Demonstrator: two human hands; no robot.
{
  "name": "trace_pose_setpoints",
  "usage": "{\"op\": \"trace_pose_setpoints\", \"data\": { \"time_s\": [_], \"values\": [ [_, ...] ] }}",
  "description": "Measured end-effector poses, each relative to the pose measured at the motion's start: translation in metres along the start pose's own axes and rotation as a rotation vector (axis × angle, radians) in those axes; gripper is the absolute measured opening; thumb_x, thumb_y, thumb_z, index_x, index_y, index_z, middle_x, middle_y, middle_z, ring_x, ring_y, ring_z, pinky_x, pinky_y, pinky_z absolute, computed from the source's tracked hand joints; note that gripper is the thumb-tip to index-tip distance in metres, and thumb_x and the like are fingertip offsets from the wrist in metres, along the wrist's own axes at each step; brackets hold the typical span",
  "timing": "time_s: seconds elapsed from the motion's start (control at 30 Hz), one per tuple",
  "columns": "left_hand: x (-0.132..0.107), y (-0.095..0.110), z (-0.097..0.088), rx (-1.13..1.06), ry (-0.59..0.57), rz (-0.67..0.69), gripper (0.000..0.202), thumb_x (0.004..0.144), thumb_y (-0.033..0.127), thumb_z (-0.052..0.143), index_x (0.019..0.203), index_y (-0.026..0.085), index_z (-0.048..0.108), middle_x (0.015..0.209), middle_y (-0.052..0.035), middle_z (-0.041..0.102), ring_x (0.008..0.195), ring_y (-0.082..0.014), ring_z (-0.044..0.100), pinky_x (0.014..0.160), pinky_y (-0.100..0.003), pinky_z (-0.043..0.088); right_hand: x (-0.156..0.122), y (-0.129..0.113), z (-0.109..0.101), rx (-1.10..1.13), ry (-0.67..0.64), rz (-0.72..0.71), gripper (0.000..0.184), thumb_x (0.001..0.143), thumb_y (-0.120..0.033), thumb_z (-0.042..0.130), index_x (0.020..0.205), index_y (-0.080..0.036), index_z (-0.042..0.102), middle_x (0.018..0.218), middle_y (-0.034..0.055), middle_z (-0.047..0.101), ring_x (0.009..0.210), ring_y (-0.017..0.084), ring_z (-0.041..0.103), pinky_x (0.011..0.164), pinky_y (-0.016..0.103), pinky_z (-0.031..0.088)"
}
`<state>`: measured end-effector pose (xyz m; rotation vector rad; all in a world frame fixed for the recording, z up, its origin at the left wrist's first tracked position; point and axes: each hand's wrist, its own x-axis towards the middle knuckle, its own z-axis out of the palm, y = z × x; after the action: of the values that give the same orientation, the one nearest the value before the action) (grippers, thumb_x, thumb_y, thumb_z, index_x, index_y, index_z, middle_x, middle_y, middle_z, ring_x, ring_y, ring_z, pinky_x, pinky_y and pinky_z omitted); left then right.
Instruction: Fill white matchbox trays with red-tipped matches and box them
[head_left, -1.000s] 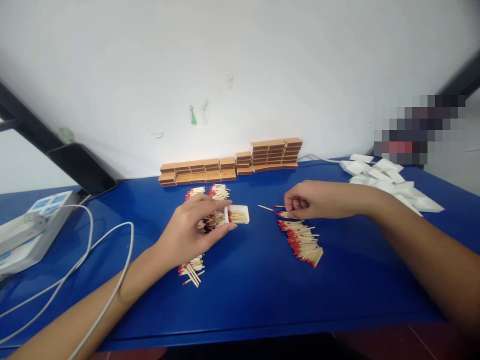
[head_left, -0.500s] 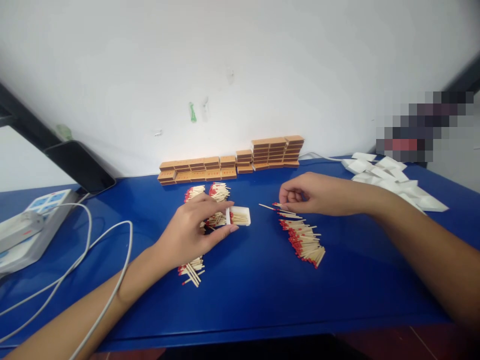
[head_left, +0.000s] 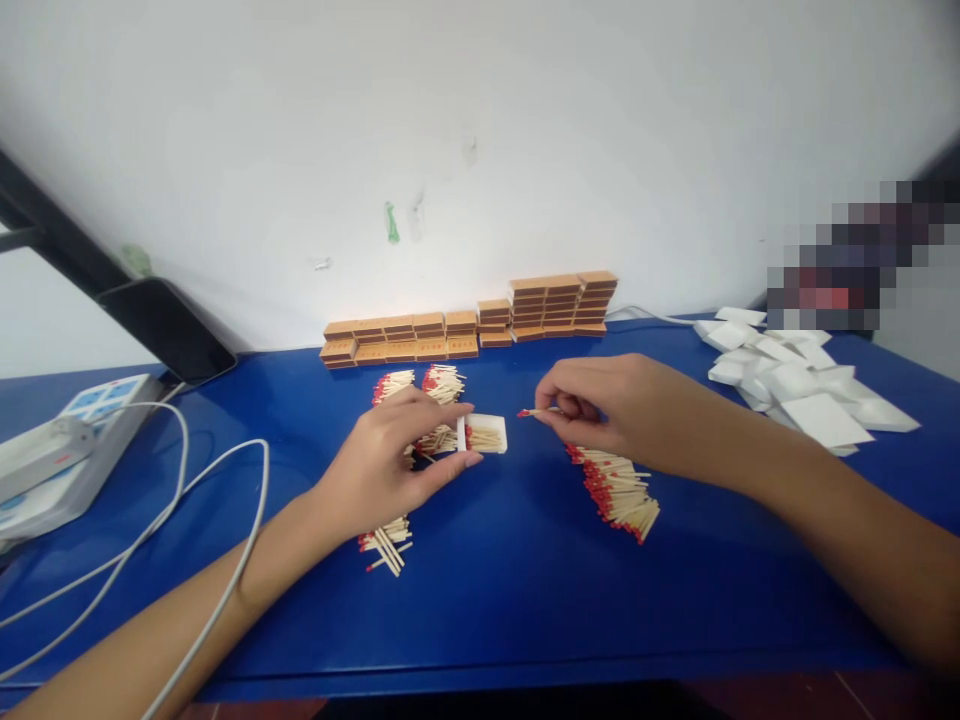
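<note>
Between its thumb and fingers, my left hand [head_left: 401,450] grips a white matchbox tray [head_left: 501,432] by its left end. Several matches [head_left: 486,439] lie inside that tray, red heads toward my hand. To the right, my right hand [head_left: 589,400] pinches matches [head_left: 527,412] whose red heads point left at the tray; how many is hard to tell. Just below my right hand a pile of red-headed matches [head_left: 615,490] lies on the blue table [head_left: 510,590]. More matches [head_left: 386,548] are heaped around and partly under my left hand.
Orange matchboxes [head_left: 420,340] stand stacked in a row along the wall. White empty trays [head_left: 795,380] are piled at the right. A power strip [head_left: 82,450], a white cable [head_left: 259,510] crossing my left forearm, and a leaning black phone [head_left: 169,330] occupy the left side.
My right hand has moved left toward the tray, and matches that lay at the top of the right pile are now pinched in it. My left hand keeps holding the tray.
</note>
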<state>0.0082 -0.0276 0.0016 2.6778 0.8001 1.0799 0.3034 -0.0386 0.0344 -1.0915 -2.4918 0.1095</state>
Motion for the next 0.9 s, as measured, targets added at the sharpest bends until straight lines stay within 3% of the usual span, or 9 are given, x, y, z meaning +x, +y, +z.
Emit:
{"op": "trace_pose_setpoints", "data": {
  "time_s": [0.3,0.9],
  "values": [
    [0.002,0.009,0.001,-0.017,0.017,-0.034,0.039,0.087,0.030,0.086,0.124,0.019,0.077,0.106,-0.0077,0.081,0.092,-0.0203,0.076,0.087,-0.034,0.063,0.003,-0.029,0.007,0.250,0.064,0.119,0.005,0.092,-0.022,0.066,0.089,-0.022,0.070,0.070,-0.0046,0.065,0.059,0.010,0.056,0.060,0.025,0.041],
    [0.001,0.010,0.000,-0.026,0.016,-0.036,0.038,0.088,0.030,0.086,0.123,0.019,0.077,0.107,-0.0087,0.080,0.094,-0.0212,0.076,0.088,-0.034,0.063,0.003,-0.023,0.015,0.131,0.138,-0.064,0.010,0.098,-0.021,0.059,0.097,-0.021,0.068,0.076,-0.0008,0.064,0.065,0.013,0.058,0.064,0.027,0.043]
  ]
}}
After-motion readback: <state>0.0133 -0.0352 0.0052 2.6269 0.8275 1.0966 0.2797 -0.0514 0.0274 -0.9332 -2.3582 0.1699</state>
